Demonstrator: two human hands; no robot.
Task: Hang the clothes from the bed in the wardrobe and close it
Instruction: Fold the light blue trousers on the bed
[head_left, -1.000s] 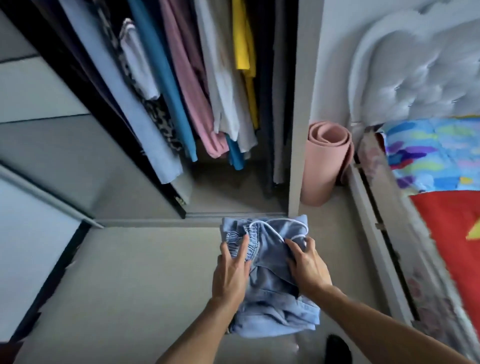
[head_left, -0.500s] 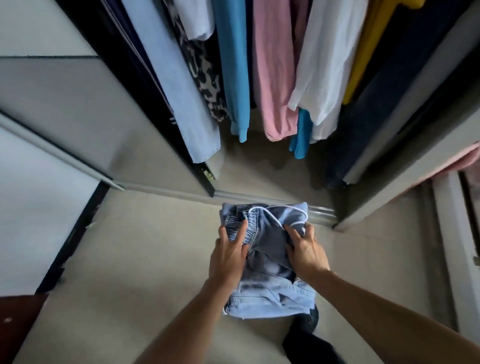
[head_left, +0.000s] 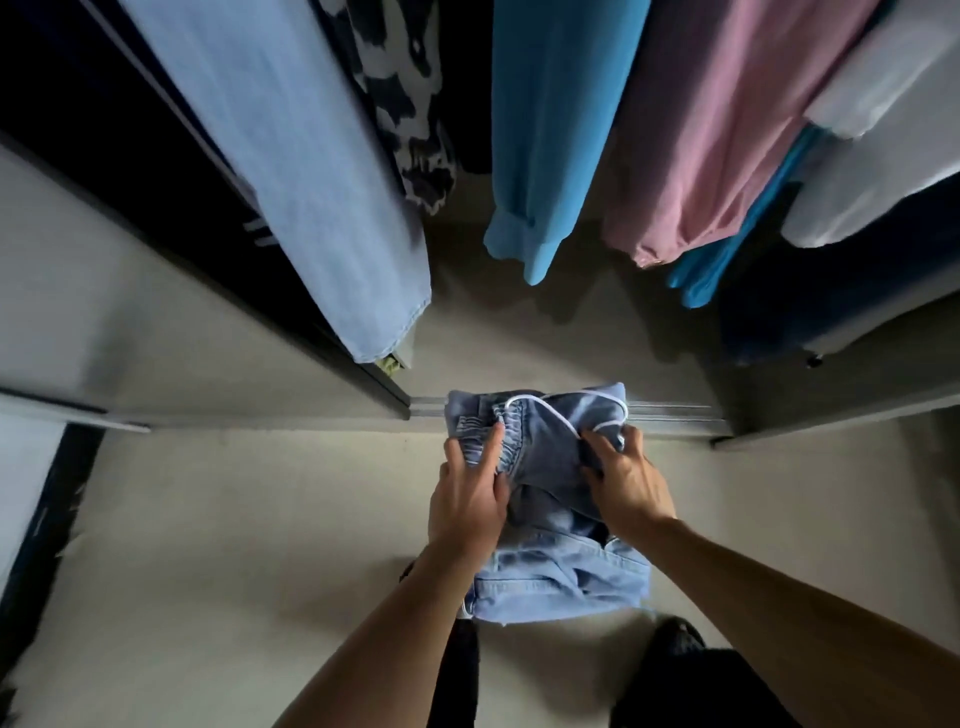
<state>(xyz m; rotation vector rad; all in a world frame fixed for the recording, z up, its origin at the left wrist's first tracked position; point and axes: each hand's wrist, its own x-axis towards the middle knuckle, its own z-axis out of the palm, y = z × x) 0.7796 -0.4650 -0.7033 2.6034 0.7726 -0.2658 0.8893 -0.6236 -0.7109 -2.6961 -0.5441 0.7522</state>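
Standing at the open wardrobe (head_left: 571, 338), you hold the folded denim garment (head_left: 556, 577) low over its near track, your left hand (head_left: 470, 499) curled round the gathered waistband and your right hand (head_left: 626, 483) pinching cloth beside the white hanger (head_left: 563, 410). Seat the waistband squarely on the hanger before lifting. Then aim for the gap between the light-blue garment (head_left: 311, 182) on the left and the bright blue garment (head_left: 545, 130).

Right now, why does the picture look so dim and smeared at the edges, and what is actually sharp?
Head view: the left hand, right hand and the denim garment they grip are sharp; the pale blue garment and sliding door at left are smeared; the wardrobe is dark inside; the wide lens splays everything outward.
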